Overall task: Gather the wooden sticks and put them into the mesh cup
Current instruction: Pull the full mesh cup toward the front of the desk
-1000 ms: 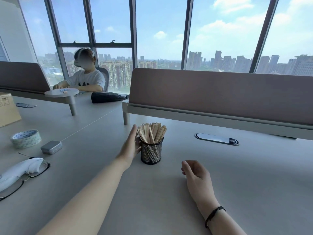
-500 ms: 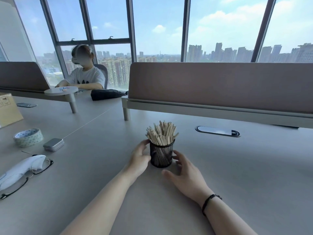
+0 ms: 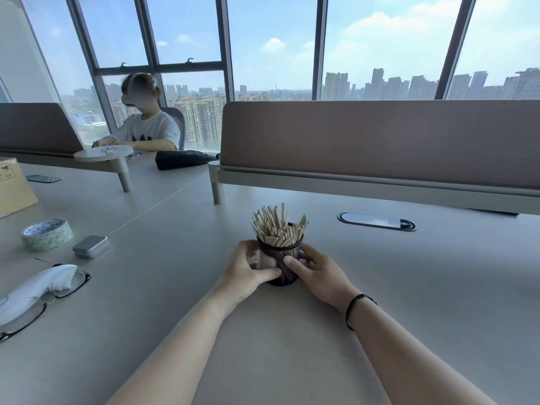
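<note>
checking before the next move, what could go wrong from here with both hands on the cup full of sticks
1. The wooden sticks fan out well above the rim of the mesh cup; a tilt could spill them onto the table.
2. The left hand and right hand grip only the cup's sides, so a jerky lift may let it slip.

Bench (image 3: 380, 287): bare right of right hand (image 3: 321, 276); divider (image 3: 380, 141) blocks beyond it; tin (image 3: 91, 247), tape (image 3: 46, 233), glasses (image 3: 43, 299) far left of left hand (image 3: 248, 270).

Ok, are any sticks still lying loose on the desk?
No, none show on the desk; the sticks all stand in the mesh cup, held by both hands.
</note>
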